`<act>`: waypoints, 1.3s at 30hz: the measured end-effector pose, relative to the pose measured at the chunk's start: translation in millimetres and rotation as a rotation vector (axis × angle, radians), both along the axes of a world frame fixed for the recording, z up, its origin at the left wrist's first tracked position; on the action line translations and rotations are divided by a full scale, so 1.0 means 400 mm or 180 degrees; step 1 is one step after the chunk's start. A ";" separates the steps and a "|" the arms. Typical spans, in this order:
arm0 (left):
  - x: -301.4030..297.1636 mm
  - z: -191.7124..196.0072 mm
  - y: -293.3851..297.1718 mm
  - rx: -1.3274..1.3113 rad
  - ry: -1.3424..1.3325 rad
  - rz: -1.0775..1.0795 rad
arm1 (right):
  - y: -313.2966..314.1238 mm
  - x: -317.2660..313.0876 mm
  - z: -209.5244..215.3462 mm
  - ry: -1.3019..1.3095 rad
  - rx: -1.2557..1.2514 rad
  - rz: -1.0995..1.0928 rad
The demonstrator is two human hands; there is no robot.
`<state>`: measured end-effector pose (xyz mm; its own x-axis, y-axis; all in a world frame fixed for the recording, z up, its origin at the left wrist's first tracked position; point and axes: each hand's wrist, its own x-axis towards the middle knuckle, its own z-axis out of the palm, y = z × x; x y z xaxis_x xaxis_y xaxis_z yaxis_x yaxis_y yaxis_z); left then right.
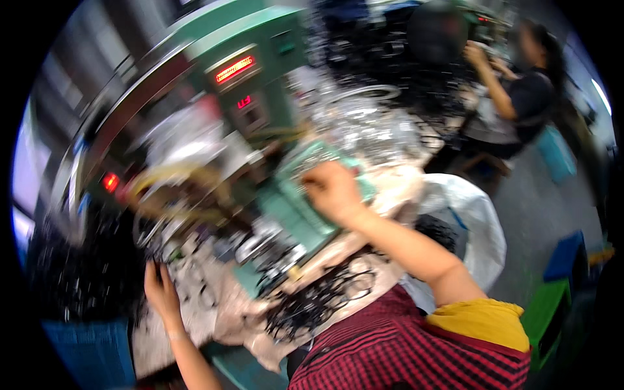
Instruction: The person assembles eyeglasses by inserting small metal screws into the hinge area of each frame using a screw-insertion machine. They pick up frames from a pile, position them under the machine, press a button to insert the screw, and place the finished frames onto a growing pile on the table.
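My right hand (335, 190) is over a green tray (312, 224) of small shiny parts, its fingers curled together. What they hold, if anything, is too blurred to make out. At the left edge of the worktable, my left hand (162, 292) is beside a heap of black parts (88, 260), fingers stretched up and the thumb apart. Between my hands stands a green machine (270, 84) with red lit displays. A metal fixture (270, 250) sits at its base. Thin black rings and frame-like pieces (318, 302) lie in front of the fixture.
A blue crate (91, 351) stands below the black heap. Clear plastic bags (374, 123) lie behind the tray. A white sack (484, 221) with black parts is at the right. Farther right are a green stool (549, 318) and a seated co-worker (530, 91).
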<state>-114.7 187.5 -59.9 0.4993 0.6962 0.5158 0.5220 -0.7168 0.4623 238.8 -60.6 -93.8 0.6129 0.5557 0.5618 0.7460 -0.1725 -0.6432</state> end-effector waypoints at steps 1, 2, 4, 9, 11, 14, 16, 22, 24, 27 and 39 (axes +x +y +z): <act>-0.060 -0.063 0.134 0.0810 -0.0231 0.0256 | -0.001 -0.003 0.005 0.0266 -0.0175 -0.0048; -0.027 -0.011 0.121 0.0452 0.0295 0.0763 | -0.010 0.005 0.004 0.0571 -0.0284 0.0015; -0.143 -0.120 0.227 0.0143 0.0395 0.1183 | -0.032 -0.004 0.017 0.0942 -0.0257 0.0017; -0.164 -0.273 0.111 0.0022 0.0420 0.1193 | -0.216 -0.005 -0.012 0.0950 -0.0149 -0.0493; -0.201 -0.229 0.059 0.0404 0.0108 0.1317 | -0.255 -0.013 -0.004 0.1059 -0.0049 -0.0432; -0.104 -0.092 0.019 -0.0221 -0.1520 0.0589 | -0.257 -0.064 0.040 0.1213 0.0172 0.0172; -0.014 -0.009 -0.036 -0.1314 -0.2440 0.0131 | -0.198 -0.110 0.112 0.1226 0.0256 0.0706; 0.061 -0.107 -0.089 -0.2083 -0.2886 -0.0018 | 0.066 -0.175 0.139 0.1461 0.0907 0.1210; 0.063 -0.128 -0.127 -0.2219 -0.3337 -0.0013 | 0.079 -0.203 0.132 0.1469 0.1098 0.1266; 0.054 -0.099 -0.170 -0.2213 -0.3589 -0.0366 | 0.063 -0.210 0.137 0.1975 0.1287 0.1348; 0.204 0.224 -0.311 0.0073 -0.2769 -0.1973 | 0.004 -0.261 0.230 0.2359 0.1030 0.1793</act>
